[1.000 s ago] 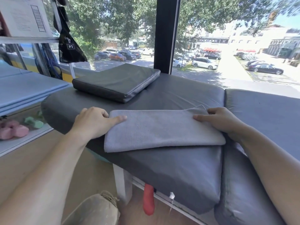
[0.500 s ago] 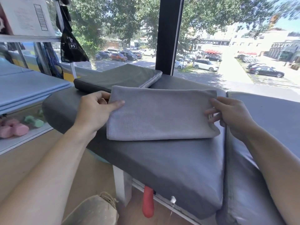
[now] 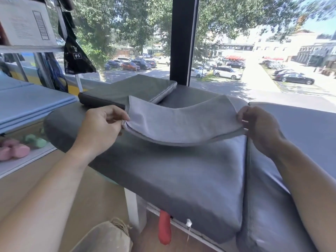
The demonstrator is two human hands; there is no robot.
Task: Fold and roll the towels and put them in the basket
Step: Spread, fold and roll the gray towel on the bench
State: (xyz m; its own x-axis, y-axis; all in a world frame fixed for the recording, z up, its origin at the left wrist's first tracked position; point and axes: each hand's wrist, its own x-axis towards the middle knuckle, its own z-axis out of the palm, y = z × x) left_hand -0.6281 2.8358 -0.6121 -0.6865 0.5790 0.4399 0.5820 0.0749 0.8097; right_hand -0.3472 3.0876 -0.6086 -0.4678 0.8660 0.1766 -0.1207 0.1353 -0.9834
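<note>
At mid-frame the left hand (image 3: 101, 128) pinches one end of the single folded grey towel (image 3: 180, 122); the right hand (image 3: 258, 128) pinches the other. The soft cloth sags between them, lifted above the smooth dark bench cushion (image 3: 181, 175). One pale fabric basket (image 3: 107, 237) sits at lower left.

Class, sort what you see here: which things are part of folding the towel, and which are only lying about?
Part of the job:
towel
left hand, pinching one end
right hand, pinching the other end
grey cushion beneath

Lying about:
flat dark pad
pink dumbbells
black bag, hanging
parked cars outside
</note>
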